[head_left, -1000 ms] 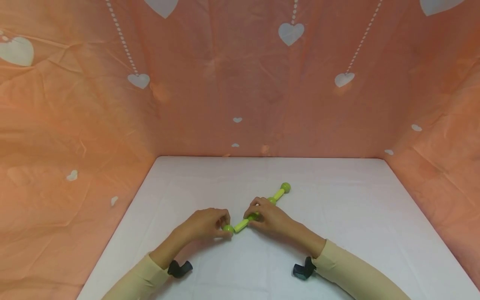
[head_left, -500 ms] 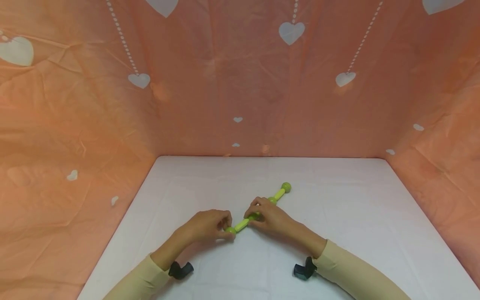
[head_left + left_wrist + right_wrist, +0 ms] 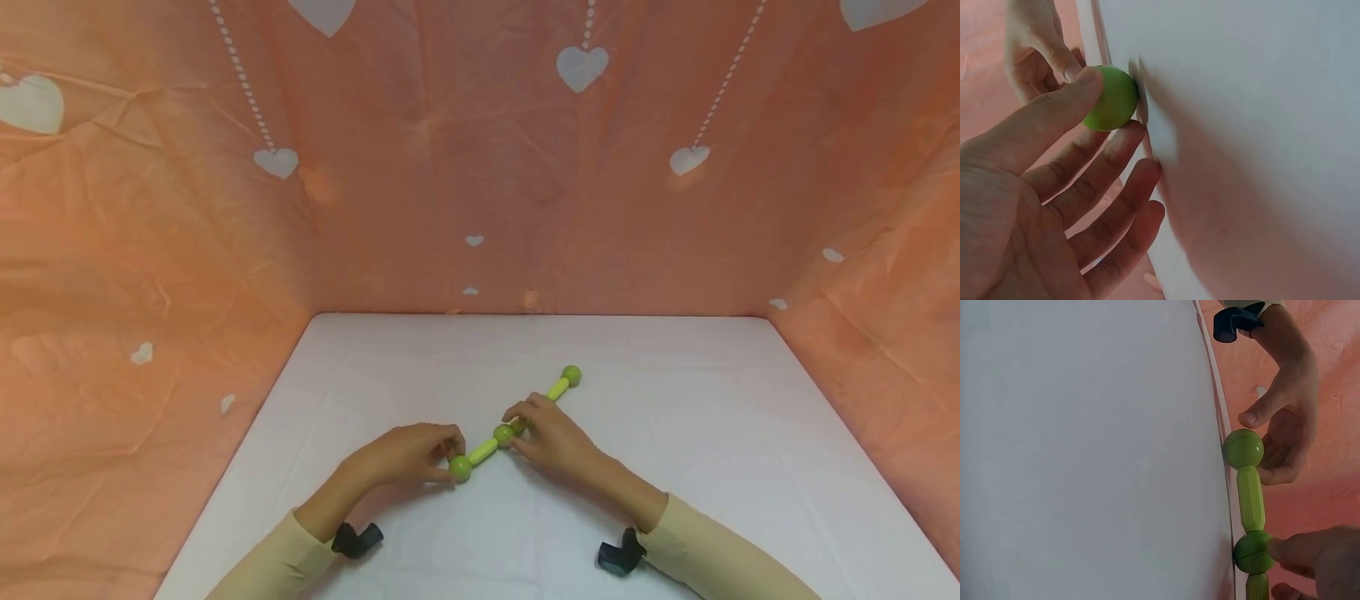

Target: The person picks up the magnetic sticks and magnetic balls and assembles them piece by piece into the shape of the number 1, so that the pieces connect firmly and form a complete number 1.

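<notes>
A line of green magnetic balls and lighter green sticks lies slantwise on the white table (image 3: 675, 400). Its near-left end is a ball (image 3: 461, 468), joined by a stick (image 3: 483, 452) to a second ball (image 3: 503, 435). My left hand (image 3: 415, 454) is loosely spread around the end ball; in the right wrist view its thumb stands just off the ball (image 3: 1243, 449). With fingers parted, my right hand (image 3: 557, 438) is over the middle of the line and hides part of it; a fingertip overlaps the second ball (image 3: 1252, 552). Beyond it, a far stick (image 3: 557, 389) and ball (image 3: 572, 376) show.
Orange cloth (image 3: 480, 167) with white hearts encloses the table at the back and both sides. A black wrist camera (image 3: 357, 541) sits at the left cuff, another black camera (image 3: 622, 552) at the right cuff.
The left hand pushed the end ball against the stick, closing a small gap, then loosened its fingers. The right hand loosened and shifted slightly right, uncovering the second ball.
</notes>
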A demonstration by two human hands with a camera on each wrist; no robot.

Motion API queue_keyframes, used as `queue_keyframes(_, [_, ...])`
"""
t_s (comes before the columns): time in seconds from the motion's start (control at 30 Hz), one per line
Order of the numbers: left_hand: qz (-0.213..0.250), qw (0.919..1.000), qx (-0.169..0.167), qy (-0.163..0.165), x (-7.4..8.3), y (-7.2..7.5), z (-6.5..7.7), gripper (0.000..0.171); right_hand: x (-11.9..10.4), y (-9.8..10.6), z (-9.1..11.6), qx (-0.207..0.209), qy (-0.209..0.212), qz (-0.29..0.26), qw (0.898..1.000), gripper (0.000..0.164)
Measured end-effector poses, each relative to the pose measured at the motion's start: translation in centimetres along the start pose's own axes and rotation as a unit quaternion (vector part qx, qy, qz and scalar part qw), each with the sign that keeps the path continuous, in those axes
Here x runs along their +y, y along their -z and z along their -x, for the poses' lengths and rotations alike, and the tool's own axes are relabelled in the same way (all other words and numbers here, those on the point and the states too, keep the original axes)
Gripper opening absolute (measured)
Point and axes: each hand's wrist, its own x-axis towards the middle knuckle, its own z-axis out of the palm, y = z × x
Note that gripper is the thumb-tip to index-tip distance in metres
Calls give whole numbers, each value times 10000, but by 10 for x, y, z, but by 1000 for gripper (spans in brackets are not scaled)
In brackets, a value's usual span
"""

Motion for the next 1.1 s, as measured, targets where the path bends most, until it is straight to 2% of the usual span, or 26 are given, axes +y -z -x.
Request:
queue_keyframes(0.13, [61,9999,-99,-23,2,2,0,30,-3,3,5,-85,-419,-243,9988,29])
queue_keyframes(0.27, [92,9998,-126,-118,2,2,1,30,-4,3,6,-310,-623,-555,9960,31])
queue_keyframes(0.6, [223,9994,-239,-124,4,-3,-2,30,3,0,6,-414,-499,-810,9946,31])
queue_keyframes(1.1, [195,9992,-230,-257,17,-11,-10,29,13,6,5,-594,-686,-1143,9893,31])
